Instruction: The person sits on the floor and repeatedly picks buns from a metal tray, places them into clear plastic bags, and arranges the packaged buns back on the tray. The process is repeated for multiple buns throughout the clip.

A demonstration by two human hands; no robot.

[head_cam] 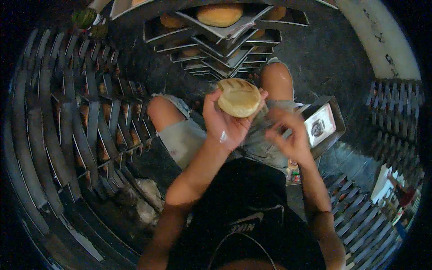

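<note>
My left hand, palm up, holds a round bread loaf over my lap. The bread's top is pale golden with a few darker stripes, and my fingers curl around its side. My right hand is blurred by motion, just right of the bread. Its thumb and fingers look apart, and I see nothing held between them. Right beside it stands an open box holding a stack of pale printed sheets or bags; the blur hides whether the hand touches it.
Before my knees rises a rack of stacked metal trays, with a round bread on the top one. More tray racks with bread stand at left, and others at right. Crumpled plastic lies lower left. People are far right.
</note>
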